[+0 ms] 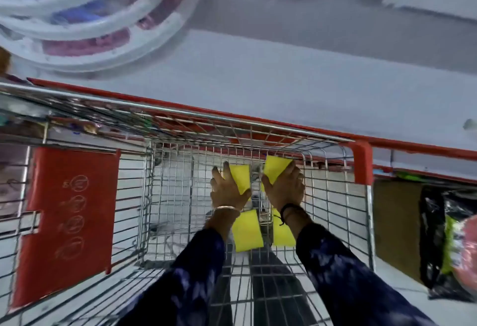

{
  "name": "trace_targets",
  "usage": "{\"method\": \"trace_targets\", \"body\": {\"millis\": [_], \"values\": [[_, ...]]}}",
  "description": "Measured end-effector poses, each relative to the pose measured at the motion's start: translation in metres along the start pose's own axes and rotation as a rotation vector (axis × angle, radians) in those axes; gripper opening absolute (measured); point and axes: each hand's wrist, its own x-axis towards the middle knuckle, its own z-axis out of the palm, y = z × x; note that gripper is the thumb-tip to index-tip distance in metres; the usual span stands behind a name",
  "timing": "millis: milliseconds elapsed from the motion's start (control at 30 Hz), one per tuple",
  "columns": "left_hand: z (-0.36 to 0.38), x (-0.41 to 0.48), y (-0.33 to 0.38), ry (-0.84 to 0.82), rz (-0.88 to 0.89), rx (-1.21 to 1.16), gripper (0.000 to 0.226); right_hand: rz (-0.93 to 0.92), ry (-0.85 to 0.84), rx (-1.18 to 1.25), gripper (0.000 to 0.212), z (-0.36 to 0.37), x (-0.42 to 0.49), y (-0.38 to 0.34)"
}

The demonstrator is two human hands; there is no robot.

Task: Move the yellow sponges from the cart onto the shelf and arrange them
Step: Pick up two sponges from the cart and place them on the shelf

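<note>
- The long pale grey shelf with the red front edge runs right across in front of me. The near part of it is bare, so there is room for my sponges.
- Big round white plastic racks sit at the back left of the shelf. They look blurry.
- The silver wire shopping cart with red corners is pushed up close to the shelf. Both my arms in dark blue sleeves reach down into it.
- A red plastic flap hangs in the cart on my left.
- My left hand lies on top of a flat yellow sponge at the far end of the cart. My fingers are spread and I have not closed them on it yet, I think.
- My right hand lies on a second yellow sponge just beside the first. This one is tipped up a little. My fingers are spread here too, and I cannot tell if I have a hold.
- Two more yellow sponges lie lower down, between my wrists.
- The sponges are thin and flat. If I only press and do not pinch, one may slip away. It could catch on the wire rim when I lift.
</note>
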Motion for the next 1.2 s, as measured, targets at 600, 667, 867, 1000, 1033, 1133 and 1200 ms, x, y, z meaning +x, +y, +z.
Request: {"method": "trace_targets", "body": {"millis": [600, 667, 867, 1000, 1033, 1133, 1200], "values": [[-0.027, -0.003, 0.000, -0.028, 0.015, -0.069, 0.097, -0.056, 0.111, 0.046, 0.106, -0.008, -0.020, 0.005], [-0.044, -0.017, 0.001, -0.029, 0.033, -0.062, 0.100, -0.084, 0.111, 0.054, 0.105, -0.022, -0.037, 0.004], [-0.100, -0.065, 0.012, -0.025, 0.083, -0.044, 0.109, -0.150, 0.129, 0.106, 0.106, -0.080, -0.087, -0.007], [-0.139, -0.097, 0.025, 0.002, 0.131, -0.033, 0.106, -0.234, 0.199, 0.115, 0.102, -0.126, -0.119, -0.013], [-0.152, -0.106, 0.031, 0.028, 0.156, -0.026, 0.105, -0.264, 0.225, 0.118, 0.101, -0.140, -0.128, -0.015], [-0.184, -0.128, 0.048, 0.070, 0.207, -0.025, 0.102, -0.284, 0.225, 0.151, 0.103, -0.176, -0.147, -0.023], [-0.210, -0.145, 0.060, 0.101, 0.221, -0.014, 0.101, -0.296, 0.247, 0.163, 0.102, -0.204, -0.163, -0.030]]}}
